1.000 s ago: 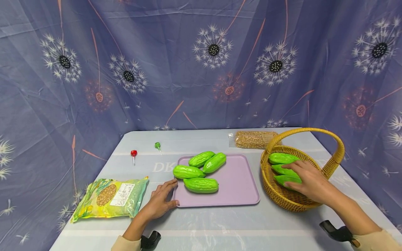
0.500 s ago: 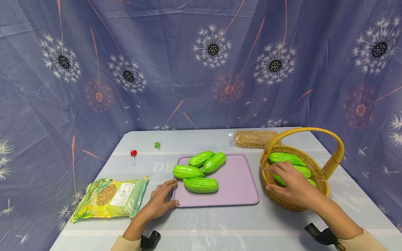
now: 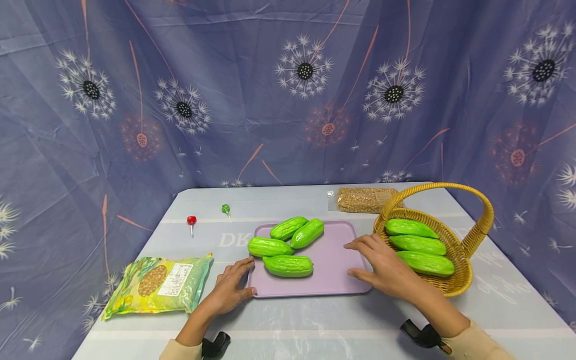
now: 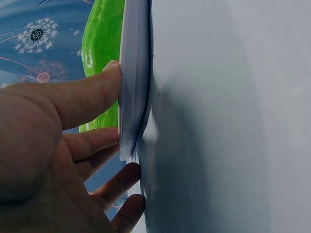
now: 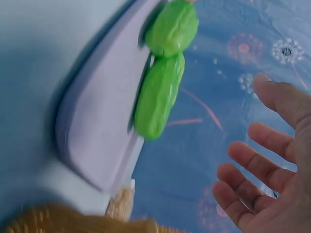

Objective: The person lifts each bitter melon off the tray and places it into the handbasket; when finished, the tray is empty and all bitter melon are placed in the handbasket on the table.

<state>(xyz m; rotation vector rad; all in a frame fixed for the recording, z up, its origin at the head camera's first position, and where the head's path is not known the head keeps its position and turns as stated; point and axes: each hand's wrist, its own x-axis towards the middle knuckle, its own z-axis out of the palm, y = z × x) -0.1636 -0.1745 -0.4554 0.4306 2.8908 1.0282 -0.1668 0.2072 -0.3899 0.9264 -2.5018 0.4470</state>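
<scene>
Several bright green, bumpy bitter melons [image 3: 288, 266] lie on the left half of a lilac tray [image 3: 335, 272]. At the tray's left edge rests my left hand [image 3: 230, 289]; in the left wrist view its thumb [image 4: 92, 94] touches the rim, the fingers loosely bent. My right hand [image 3: 382, 265] hovers over the tray's right edge, holding nothing, its fingers spread and relaxed in the right wrist view. Just right of it, a woven basket [image 3: 465, 277] with an arched handle holds three more bitter melons [image 3: 417, 244] side by side.
A yellow-green bag of beans [image 3: 157, 285] lies left of my left hand. A red lollipop [image 3: 191, 220] and a green lollipop [image 3: 226, 208] are at the back left. Behind the tray, a clear packet of grains [image 3: 362, 200] lies partly behind the basket handle.
My right hand has moved left, out of the basket to the tray's right edge, leaving three bitter melons in view there. The left hand has stayed put.
</scene>
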